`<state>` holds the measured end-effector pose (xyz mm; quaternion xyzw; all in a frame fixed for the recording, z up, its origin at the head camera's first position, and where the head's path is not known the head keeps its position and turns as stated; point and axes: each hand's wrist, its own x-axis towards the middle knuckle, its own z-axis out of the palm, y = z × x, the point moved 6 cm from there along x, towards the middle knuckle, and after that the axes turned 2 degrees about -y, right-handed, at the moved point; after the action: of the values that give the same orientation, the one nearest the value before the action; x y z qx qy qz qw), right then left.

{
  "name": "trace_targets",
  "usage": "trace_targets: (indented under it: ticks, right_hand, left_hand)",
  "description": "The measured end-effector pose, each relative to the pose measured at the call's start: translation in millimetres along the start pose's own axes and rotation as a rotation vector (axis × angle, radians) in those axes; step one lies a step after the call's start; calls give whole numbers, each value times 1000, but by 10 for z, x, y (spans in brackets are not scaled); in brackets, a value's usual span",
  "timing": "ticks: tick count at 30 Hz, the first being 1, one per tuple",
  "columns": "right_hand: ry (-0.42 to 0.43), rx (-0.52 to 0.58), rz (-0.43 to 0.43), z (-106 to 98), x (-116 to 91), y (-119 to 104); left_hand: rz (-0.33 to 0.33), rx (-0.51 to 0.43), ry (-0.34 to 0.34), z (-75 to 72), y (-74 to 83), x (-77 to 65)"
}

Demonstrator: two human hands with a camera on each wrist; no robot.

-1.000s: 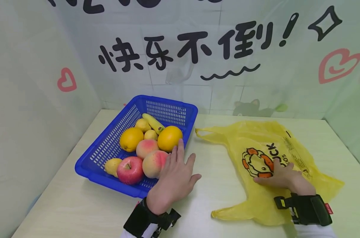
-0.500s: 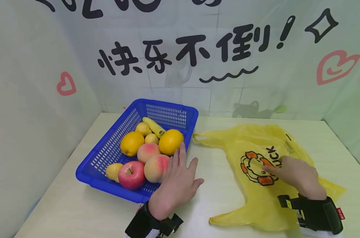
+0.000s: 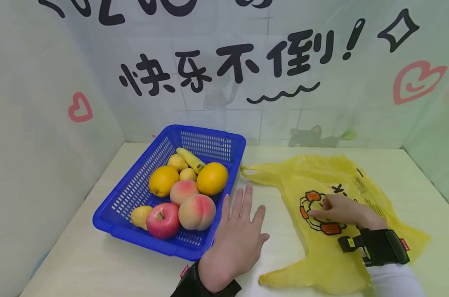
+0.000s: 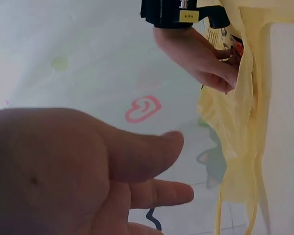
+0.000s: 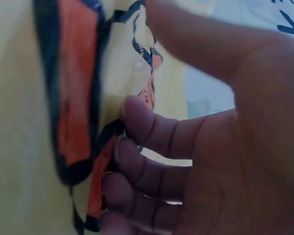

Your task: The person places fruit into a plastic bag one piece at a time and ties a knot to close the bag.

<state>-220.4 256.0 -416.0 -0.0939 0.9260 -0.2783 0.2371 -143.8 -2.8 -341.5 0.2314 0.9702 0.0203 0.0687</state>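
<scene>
A yellow plastic bag (image 3: 295, 173) with a printed cartoon duck lies flat on the right of the table. Over the duck print, my right hand (image 3: 345, 212) touches the plastic with bent fingers. In the right wrist view its fingertips (image 5: 137, 117) meet the film, with the thumb apart from them. My left hand (image 3: 237, 239) is spread palm down beside the right side of a blue plastic basket (image 3: 142, 243), holding nothing. The basket has a peach (image 3: 197, 212) nearest that hand, an apple (image 3: 163, 220), an orange-yellow round fruit (image 3: 212, 178) and a banana (image 3: 190, 160).
Another peach (image 3: 183, 191), a second orange-yellow fruit (image 3: 163, 181) and several small yellow fruits also lie in the basket. A printed curtain (image 3: 217, 119) rises behind the table (image 3: 98, 268) and along both sides.
My left hand has drawn away from the peach, off the basket's rim to the right. My right hand has bent its fingers and shifted left over the duck print.
</scene>
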Motion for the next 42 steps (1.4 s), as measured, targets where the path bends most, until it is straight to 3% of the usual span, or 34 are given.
trace_targets:
  ticks: [4, 11, 14, 16, 22, 27, 33, 42]
  right_hand:
    - [-22, -61, 43, 34, 81, -39]
    - [37, -283, 157, -23, 134, -316]
    - [43, -382, 125, -7, 184, -435]
    - [26, -389, 87, 32, 223, -467]
    - [-16, -238, -24, 110, 282, -412]
    - [-19, -76, -61, 86, 264, -295]
    - [-9, 64, -55, 69, 197, -167]
    - [-34, 294, -79, -96, -38, -101]
  left_hand:
    - [0, 59, 8, 37, 147, 49]
    - [56, 71, -82, 227, 356, 192]
    - [90, 42, -116, 340, 404, 287]
    - [105, 23, -132, 420, 428, 363]
    - [157, -13, -118, 636, 465, 541]
    - [169, -54, -117, 732, 449, 584]
    - [105, -142, -143, 736, 339, 575]
    - [114, -81, -244, 704, 188, 513]
